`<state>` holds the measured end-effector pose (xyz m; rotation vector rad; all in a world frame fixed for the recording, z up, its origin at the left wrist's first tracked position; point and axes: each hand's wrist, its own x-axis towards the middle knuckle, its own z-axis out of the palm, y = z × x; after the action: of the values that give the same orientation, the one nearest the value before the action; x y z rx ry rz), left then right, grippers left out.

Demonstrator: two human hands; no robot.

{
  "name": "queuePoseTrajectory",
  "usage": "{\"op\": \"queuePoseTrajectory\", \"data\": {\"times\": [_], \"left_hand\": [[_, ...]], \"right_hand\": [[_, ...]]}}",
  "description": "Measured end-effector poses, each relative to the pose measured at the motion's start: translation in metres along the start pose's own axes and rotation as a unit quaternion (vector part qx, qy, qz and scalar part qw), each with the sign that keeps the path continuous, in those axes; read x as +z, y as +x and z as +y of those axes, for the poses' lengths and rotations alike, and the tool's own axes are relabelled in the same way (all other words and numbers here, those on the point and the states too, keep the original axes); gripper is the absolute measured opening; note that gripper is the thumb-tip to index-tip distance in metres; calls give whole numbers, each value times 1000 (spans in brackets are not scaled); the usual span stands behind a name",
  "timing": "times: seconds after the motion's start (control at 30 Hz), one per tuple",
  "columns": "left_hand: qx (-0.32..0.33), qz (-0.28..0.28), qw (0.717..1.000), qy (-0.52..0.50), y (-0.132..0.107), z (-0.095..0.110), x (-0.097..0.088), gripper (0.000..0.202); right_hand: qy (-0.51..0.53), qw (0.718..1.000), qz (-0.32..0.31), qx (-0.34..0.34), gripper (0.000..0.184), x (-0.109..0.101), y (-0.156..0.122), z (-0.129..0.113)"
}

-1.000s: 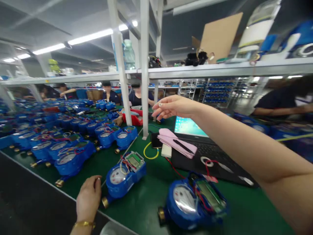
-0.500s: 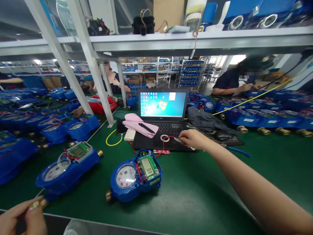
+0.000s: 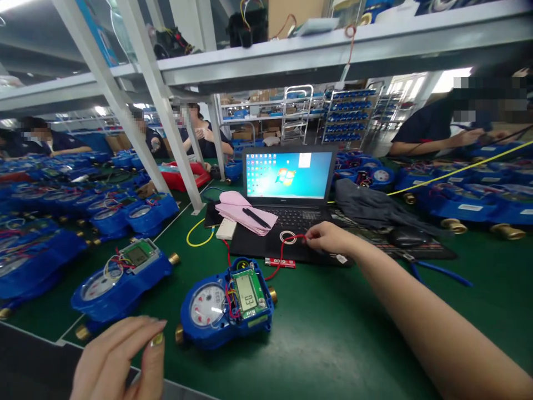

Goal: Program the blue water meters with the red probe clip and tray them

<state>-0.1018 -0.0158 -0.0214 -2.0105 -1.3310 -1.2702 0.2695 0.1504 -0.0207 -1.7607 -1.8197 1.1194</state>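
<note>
A blue water meter (image 3: pixel 227 303) with an exposed green display board lies on the green bench in front of me. A red wire (image 3: pixel 280 260) runs from it to a white ring (image 3: pixel 287 237) on the open laptop (image 3: pixel 287 191). My right hand (image 3: pixel 328 238) is stretched over the laptop's front edge, fingers pinched on the red wire beside the ring. My left hand (image 3: pixel 119 361) hovers low at the near edge, fingers loosely apart and holding nothing, close to a second blue meter (image 3: pixel 120 278).
Rows of blue meters (image 3: pixel 50 222) fill the bench to the left and far right (image 3: pixel 470 200). A pink cloth with a pen (image 3: pixel 245 214), a yellow cable (image 3: pixel 197 236), a grey cloth (image 3: pixel 370 208) and a mouse (image 3: pixel 406 236) surround the laptop. Metal shelf posts (image 3: pixel 166 111) rise ahead. Other people sit opposite.
My right hand has come down from mid-air to the laptop and closed on the red wire. My left hand has risen into view near the bench edge. The view swung right.
</note>
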Motion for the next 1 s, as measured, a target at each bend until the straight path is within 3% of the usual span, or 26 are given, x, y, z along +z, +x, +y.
{"op": "queuePoseTrajectory", "data": {"times": [0.13, 0.33, 0.6, 0.8, 0.93, 1.0], "left_hand": [[48, -13, 999, -10, 22, 29, 13, 14], [42, -84, 994, -53, 43, 70, 29, 14], [0, -138, 987, -80, 57, 105, 46, 27], [22, -100, 994, -44, 54, 110, 47, 16], [-1, -111, 993, -51, 51, 110, 46, 19], [20, -103, 994, -34, 49, 107, 45, 26]], "right_hand": [[213, 972, -88, -39, 20, 1, -22, -20], [407, 894, -164, -86, 45, 35, -44, -49], [483, 849, -194, -86, 42, 66, -74, -67], [500, 838, -194, -102, 41, 72, -81, -71], [517, 823, -205, -114, 38, 73, -82, -72], [526, 815, -223, -100, 41, 74, -83, -74]]}}
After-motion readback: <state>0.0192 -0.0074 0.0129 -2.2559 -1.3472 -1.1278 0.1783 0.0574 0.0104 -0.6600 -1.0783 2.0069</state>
